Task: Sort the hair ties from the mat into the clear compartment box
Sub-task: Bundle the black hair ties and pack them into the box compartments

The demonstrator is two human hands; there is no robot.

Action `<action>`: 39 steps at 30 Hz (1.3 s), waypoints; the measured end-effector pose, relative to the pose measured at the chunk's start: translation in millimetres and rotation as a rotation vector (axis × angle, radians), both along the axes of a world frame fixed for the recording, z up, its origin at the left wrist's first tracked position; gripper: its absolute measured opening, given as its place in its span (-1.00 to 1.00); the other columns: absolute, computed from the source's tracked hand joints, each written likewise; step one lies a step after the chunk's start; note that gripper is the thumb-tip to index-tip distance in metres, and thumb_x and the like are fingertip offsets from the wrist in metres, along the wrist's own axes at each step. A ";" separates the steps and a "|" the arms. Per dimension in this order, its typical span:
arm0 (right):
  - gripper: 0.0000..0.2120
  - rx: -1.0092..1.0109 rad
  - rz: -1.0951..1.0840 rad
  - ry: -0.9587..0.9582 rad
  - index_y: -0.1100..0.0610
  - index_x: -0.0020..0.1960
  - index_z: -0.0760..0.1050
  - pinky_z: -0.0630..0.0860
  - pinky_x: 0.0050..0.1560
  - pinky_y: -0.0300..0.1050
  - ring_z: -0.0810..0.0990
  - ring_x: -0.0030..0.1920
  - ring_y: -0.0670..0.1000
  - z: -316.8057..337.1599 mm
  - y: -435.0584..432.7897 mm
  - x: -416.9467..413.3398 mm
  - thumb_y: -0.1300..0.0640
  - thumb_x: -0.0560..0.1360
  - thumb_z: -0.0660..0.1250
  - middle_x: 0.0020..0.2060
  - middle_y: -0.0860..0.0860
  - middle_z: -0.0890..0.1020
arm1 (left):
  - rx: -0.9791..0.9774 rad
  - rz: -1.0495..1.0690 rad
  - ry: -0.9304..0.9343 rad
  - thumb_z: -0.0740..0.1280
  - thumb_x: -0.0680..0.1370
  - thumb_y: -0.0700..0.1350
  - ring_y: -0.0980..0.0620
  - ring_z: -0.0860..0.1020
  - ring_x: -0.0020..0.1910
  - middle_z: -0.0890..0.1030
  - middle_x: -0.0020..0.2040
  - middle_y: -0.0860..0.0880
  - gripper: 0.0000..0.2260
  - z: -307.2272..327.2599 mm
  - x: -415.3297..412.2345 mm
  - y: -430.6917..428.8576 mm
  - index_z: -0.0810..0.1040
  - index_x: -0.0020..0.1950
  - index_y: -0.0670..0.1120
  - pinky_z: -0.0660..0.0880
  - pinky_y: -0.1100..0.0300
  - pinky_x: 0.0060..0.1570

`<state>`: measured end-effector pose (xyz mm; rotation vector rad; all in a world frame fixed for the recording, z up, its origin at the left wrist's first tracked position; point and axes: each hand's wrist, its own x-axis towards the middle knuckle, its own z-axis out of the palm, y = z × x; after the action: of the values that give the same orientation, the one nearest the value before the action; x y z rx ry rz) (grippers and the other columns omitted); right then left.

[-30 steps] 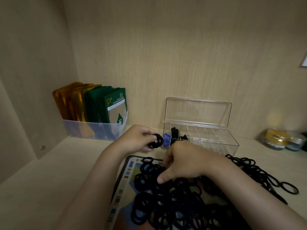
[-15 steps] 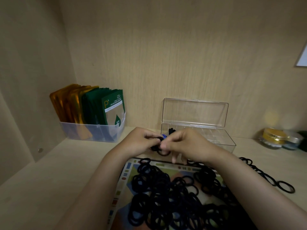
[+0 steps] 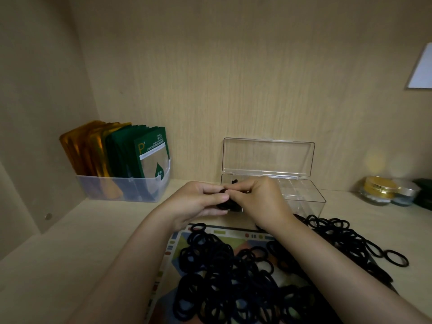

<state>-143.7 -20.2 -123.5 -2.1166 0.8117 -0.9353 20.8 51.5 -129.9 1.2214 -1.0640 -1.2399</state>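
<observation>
1. Progress: judged an early stage. A few dark ties (image 3: 234,181) show in the left-end compartment of the clear compartment box (image 3: 311,199). The other compartments in view look unfilled. Most of the stock is not yet sorted.
2. Hands: the left hand (image 3: 198,202) and right hand (image 3: 261,199) meet just in front of the box's left end. Both have fingers curled on one small bundle of hair ties (image 3: 228,204), the right pinching it from above.
3. Hair ties, main lot: a dense pile of hair ties (image 3: 233,277) on the mat (image 3: 171,244) at the front edge of the shelf (image 3: 70,249).
   - They are thin, black, soft-looking loops, overlapping and tangled, so each pick may drag its neighbours.
   - Some spilled ties (image 3: 339,235) trail off the mat toward the right edge.
   - One single tie (image 3: 396,258) lies apart, flat on the shelf.
4. Box: transparent, with its hinged lid (image 3: 268,157) standing open against the back wall. It sits near the back edge, behind the mat.
5. Other stock:
   - A clear bin (image 3: 124,190) in the back-left corner holds green sachets (image 3: 140,155) and gold sachets (image 3: 88,148).
   - Small jars (image 3: 379,190) stand toward the back-right corner.
</observation>
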 end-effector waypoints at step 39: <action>-0.85 0.382 0.069 0.018 0.22 -0.18 0.65 0.36 -0.59 -0.22 0.52 -0.53 -0.03 26.4 2.2 -6.8 0.18 0.53 0.43 -0.38 0.12 0.66 | -0.145 0.188 -0.022 0.40 0.54 -0.26 0.02 0.71 -0.05 0.71 0.06 -0.13 -0.76 -2.0 -14.5 -8.3 0.65 0.21 -0.18 0.65 0.20 -0.10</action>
<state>-150.5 -18.0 -97.2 -1.8099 0.8458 -0.6638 6.4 43.1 -131.9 1.1958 -1.0119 -0.9903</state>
